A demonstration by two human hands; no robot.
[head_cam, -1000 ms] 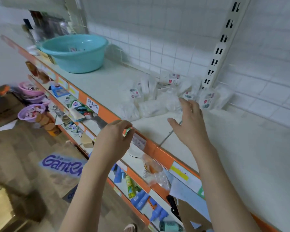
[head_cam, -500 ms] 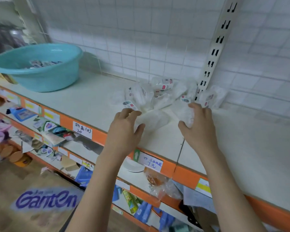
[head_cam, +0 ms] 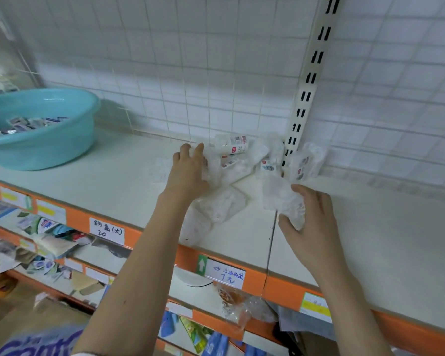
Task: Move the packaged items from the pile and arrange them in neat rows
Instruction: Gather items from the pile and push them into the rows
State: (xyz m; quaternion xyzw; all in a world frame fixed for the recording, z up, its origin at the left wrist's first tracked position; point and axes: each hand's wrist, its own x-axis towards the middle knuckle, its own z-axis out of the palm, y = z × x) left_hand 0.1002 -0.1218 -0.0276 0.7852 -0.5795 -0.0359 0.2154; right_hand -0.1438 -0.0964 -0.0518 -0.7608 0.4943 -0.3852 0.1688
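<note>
Head view: teal basin (head_cam: 40, 129) left of pile (head_cam: 244, 158).

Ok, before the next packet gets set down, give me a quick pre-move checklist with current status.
1. Right hand grips a white packet: ok.
2. Left hand reaches the pile: ok; whether it grips anything: cannot tell.
3. Bare shelf to the right for a row: ok.
4. Neat rows started: not ok; two packets lie askew near the front edge.
5. Teal basin away from the work area: ok.
</note>
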